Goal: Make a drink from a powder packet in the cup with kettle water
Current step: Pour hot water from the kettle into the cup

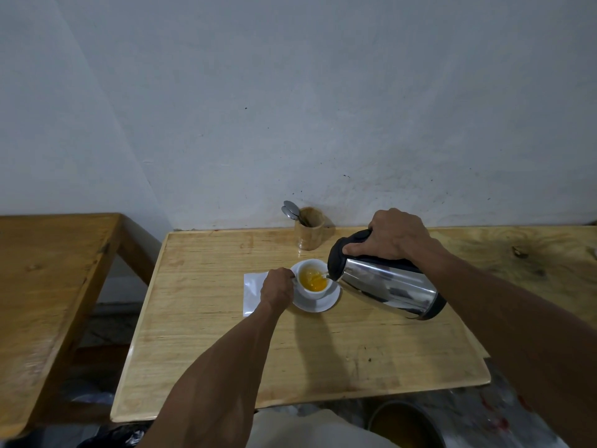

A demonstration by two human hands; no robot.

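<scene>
The right hand (pixel 392 236) is clamped round the black handle of the steel kettle (pixel 387 284), tipped so water runs into the white cup (pixel 311 281) on its saucer (pixel 319 303) mid-table. The kettle looks heavy and hot-walled, so the handle is the safe hold. The left hand (pixel 277 291), fingers pinched on the cup's handle, steadies the light, breakable cup; a white packet (pixel 253 294) lies just left, a wooden spoon holder (pixel 310 227) stands beyond, neither obstructing.

Pale grey-white wall (pixel 290 92), scuffed and speckled near base. Light wooden table (pixel 210 334) set against wall. Second, darker wooden table (pixel 48 270) at left. Mottled floor (pixel 504 412) below.
</scene>
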